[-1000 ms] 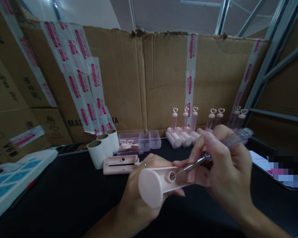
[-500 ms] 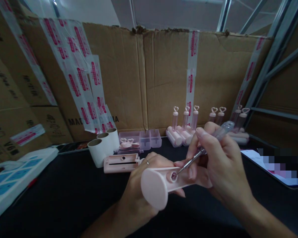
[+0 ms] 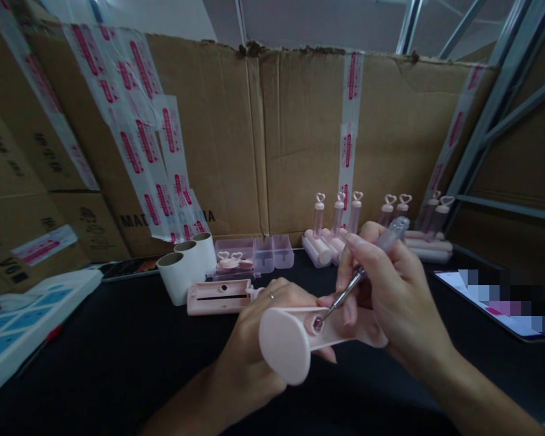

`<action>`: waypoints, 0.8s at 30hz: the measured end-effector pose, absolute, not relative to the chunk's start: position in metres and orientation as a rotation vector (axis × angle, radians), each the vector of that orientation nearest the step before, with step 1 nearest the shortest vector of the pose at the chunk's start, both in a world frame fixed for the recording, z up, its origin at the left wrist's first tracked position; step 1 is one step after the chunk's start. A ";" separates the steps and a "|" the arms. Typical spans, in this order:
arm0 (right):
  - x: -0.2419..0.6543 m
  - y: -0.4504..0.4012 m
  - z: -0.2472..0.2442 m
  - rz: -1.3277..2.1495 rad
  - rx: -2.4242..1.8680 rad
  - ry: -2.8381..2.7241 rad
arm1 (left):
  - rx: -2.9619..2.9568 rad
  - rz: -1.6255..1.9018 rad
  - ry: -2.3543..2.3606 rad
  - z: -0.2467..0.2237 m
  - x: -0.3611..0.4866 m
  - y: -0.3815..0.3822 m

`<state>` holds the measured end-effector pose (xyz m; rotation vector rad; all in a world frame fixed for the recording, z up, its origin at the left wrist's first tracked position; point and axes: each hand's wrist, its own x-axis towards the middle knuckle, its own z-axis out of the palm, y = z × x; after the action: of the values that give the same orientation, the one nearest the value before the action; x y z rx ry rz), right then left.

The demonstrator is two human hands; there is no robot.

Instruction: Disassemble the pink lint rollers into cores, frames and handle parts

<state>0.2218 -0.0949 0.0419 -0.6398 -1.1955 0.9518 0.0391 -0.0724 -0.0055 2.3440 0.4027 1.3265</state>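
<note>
1. Head view, and we have the pink housing [image 3: 285, 346] up front, held above the tabletop [image 3: 163, 369], its broad rounded end facing us.
2. Our left hand [image 3: 257, 330] has it, fingers clamped around the housing, some of them hidden behind it.
3. Our right hand [image 3: 399, 290] works with fingers pinched together on the screwdriver [image 3: 352, 283], clear handle up, metal tip down at the round socket [image 3: 318, 324]; how deep, we can't tell.
4. Beyond our left hand lies a slotted pink part [image 3: 218, 307], near white tubes [image 3: 175, 284], and heart-topped wands [image 3: 318, 219] stand farther right.
</note>
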 end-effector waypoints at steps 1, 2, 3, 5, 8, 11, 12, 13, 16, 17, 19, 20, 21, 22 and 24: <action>0.222 -0.095 0.042 0.955 -0.645 -1.197 | 2.355 1.317 0.402 -0.005 0.039 -0.072; 0.222 -0.094 0.042 0.956 -0.648 -1.200 | 2.364 1.309 0.397 -0.005 0.039 -0.072; 0.222 -0.094 0.042 0.957 -0.650 -1.203 | 2.369 1.314 0.388 -0.004 0.039 -0.072; 0.222 -0.094 0.042 0.959 -0.649 -1.209 | 2.370 1.338 0.378 -0.002 0.040 -0.073; 0.222 -0.094 0.042 0.968 -0.651 -1.207 | 2.388 1.326 0.381 0.000 0.040 -0.073; 0.222 -0.093 0.042 0.957 -0.661 -1.214 | 2.415 1.306 0.391 0.001 0.039 -0.073; 0.222 -0.093 0.041 0.952 -0.663 -1.221 | 2.417 1.305 0.391 0.001 0.039 -0.073; 0.222 -0.092 0.041 0.949 -0.663 -1.228 | 2.417 1.297 0.392 0.001 0.038 -0.073; 0.222 -0.091 0.040 0.953 -0.659 -1.249 | 2.421 1.279 0.396 0.001 0.038 -0.073; 0.222 -0.091 0.040 0.955 -0.656 -1.252 | 2.419 1.285 0.394 0.001 0.038 -0.073; 0.222 -0.091 0.040 0.956 -0.654 -1.244 | 2.400 1.317 0.383 0.000 0.040 -0.073; 0.222 -0.092 0.040 0.956 -0.650 -1.232 | 2.377 1.354 0.379 0.000 0.042 -0.073; 0.221 -0.092 0.041 0.957 -0.642 -1.217 | 2.346 1.394 0.383 0.000 0.043 -0.073; 0.221 -0.093 0.042 0.956 -0.633 -1.203 | 2.321 1.425 0.386 -0.001 0.045 -0.074; 0.220 -0.095 0.043 0.950 -0.618 -1.180 | 2.307 1.445 0.379 -0.002 0.046 -0.074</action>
<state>0.2200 -0.0948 0.0429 -0.6176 -1.1796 0.9504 0.0458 -0.0739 -0.0019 2.3072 0.3787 1.4454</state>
